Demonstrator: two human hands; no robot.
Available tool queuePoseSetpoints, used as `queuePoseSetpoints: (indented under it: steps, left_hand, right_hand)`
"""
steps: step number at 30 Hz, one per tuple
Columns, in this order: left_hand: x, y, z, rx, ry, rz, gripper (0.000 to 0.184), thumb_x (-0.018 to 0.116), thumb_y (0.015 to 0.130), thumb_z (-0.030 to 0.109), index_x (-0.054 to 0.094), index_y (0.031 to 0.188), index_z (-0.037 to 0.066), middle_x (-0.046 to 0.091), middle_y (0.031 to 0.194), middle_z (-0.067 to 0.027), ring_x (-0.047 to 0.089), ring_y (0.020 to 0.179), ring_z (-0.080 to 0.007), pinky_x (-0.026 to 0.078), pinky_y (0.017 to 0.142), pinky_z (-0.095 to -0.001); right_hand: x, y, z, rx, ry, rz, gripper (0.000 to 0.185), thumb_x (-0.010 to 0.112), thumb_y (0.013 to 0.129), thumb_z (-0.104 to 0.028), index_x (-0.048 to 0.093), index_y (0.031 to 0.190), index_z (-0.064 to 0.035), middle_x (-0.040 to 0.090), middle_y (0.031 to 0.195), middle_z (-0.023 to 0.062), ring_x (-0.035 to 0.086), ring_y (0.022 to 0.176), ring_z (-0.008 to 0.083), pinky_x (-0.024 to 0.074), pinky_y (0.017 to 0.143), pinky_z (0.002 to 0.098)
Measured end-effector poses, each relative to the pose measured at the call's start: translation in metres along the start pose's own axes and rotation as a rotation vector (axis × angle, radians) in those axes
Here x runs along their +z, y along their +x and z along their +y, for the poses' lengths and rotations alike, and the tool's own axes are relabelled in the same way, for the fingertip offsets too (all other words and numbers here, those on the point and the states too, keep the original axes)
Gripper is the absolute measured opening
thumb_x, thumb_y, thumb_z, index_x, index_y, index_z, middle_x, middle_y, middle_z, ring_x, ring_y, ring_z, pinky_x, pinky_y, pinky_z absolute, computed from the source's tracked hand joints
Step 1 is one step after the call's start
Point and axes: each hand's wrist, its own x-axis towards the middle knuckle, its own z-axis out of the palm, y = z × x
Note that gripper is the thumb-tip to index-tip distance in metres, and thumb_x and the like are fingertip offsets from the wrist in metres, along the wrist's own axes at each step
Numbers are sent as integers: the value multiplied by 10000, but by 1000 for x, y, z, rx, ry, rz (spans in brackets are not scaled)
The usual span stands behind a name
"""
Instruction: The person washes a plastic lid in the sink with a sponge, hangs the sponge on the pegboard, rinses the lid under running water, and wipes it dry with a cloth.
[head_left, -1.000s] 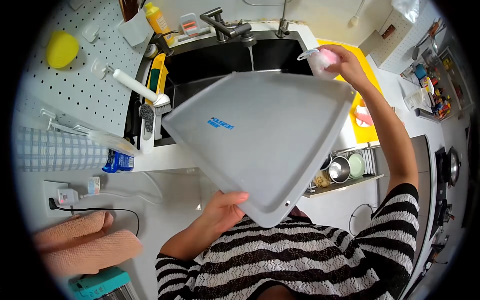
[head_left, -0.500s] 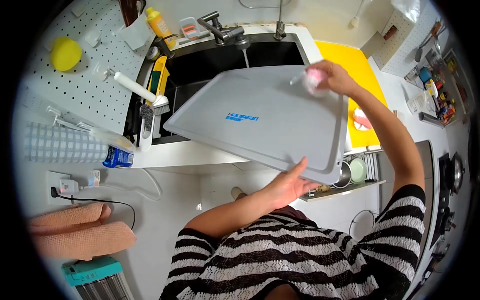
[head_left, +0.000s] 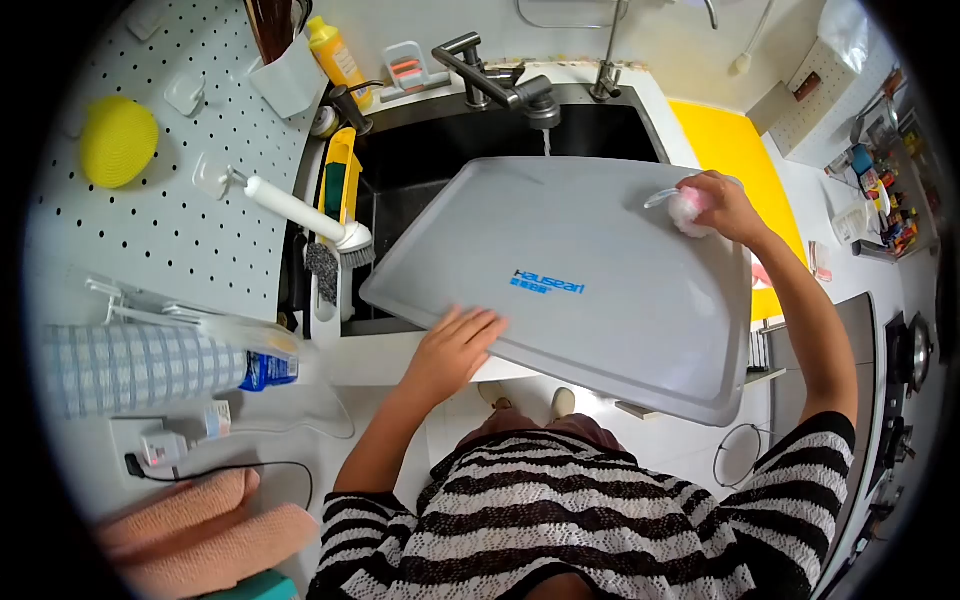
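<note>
Currently, the gray tray lies tilted across the front of the black sink, its near right corner projecting past the counter above the floor. The far edge sits just in front of the water stream from the faucet. A gap exposing the sink basin separates the left edge from the white brush; the right edge overlaps the yellow mat in view.

The left hand rests on the near left rim, fingers extended and released. The right hand grasps the pink-and-white scrubber with curled fingers, at the tray's far right area. The surface is smooth, with blue lettering. A pegboard stands at left.
</note>
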Motion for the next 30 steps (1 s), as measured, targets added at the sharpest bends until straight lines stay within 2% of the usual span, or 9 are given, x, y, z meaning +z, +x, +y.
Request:
queuePoseSetpoints:
  steps: [1, 4, 9, 13, 14, 20, 25, 29, 30]
  left_hand:
    - [9, -2, -13, 5, -3, 3, 393, 603, 653, 107, 520, 1036, 79, 524, 1049, -86, 484, 1002, -225, 358, 882, -380]
    - [21, 5, -29, 114, 1, 318, 229, 552, 658, 37, 584, 884, 53, 599, 906, -68, 580, 852, -196, 467, 729, -306]
    - [34, 23, -26, 127, -104, 353, 202, 540, 659, 14, 583, 854, 46, 603, 895, -76, 586, 843, -190, 480, 693, -280]
    - [52, 50, -18, 180, -199, 363, 212, 551, 643, -13, 574, 844, 50, 601, 901, -66, 592, 825, -173, 488, 652, -258]
    - [55, 52, -18, 163, -236, 283, 260, 567, 649, 34, 546, 907, 53, 567, 991, -82, 563, 902, -210, 477, 711, -291]
    - [40, 56, -22, -34, -132, -27, 473, 574, 631, 95, 465, 1091, 72, 466, 1146, -123, 461, 1041, -302, 412, 833, -379]
    - [57, 57, -23, 48, -53, -31, 485, 534, 654, 84, 443, 1131, 94, 458, 1149, -143, 469, 1033, -301, 415, 833, -380]
    - [57, 58, -24, 66, -89, -121, 448, 491, 697, 112, 429, 1141, 95, 461, 1136, -158, 477, 1024, -298, 412, 838, -381]
    - [62, 56, -24, 98, -53, -130, 418, 457, 727, 138, 426, 1139, 83, 460, 1128, -170, 479, 1017, -301, 411, 836, -383]
  right_hand:
    - [-1, 1, -4, 3, -4, 3, 443, 627, 548, 13, 551, 974, -78, 513, 996, 89, 463, 967, 251, 355, 870, 319]
    - [-14, 2, -24, -5, -16, 93, 446, 613, 548, 19, 555, 978, -83, 518, 992, 102, 481, 944, 254, 376, 844, 309]
    - [-40, 7, -54, -8, -51, 172, 448, 620, 537, 33, 555, 966, -77, 516, 964, 92, 486, 918, 255, 377, 843, 304]
    - [-36, 25, -59, -8, -169, 49, 462, 629, 534, 26, 549, 975, -86, 504, 978, 97, 481, 921, 266, 381, 843, 307]
    - [-27, 33, -58, -5, -180, 35, 459, 630, 544, 12, 546, 983, -94, 501, 987, 98, 475, 932, 269, 382, 841, 315]
    - [39, 96, -20, 15, -380, 38, 488, 623, 619, -138, 476, 1085, -146, 457, 1052, 114, 430, 991, 296, 378, 846, 358]
    - [100, 161, 10, -41, -515, 84, 461, 595, 652, -179, 444, 1083, -116, 417, 1085, 139, 422, 985, 314, 391, 822, 386]
    - [160, 202, -47, 5, -250, -185, 413, 604, 631, -161, 468, 1018, -111, 492, 957, 142, 454, 924, 313, 389, 795, 398]
    - [184, 214, -47, -173, -280, -120, 403, 609, 624, -163, 477, 1001, -111, 504, 932, 139, 466, 907, 309, 389, 787, 394]
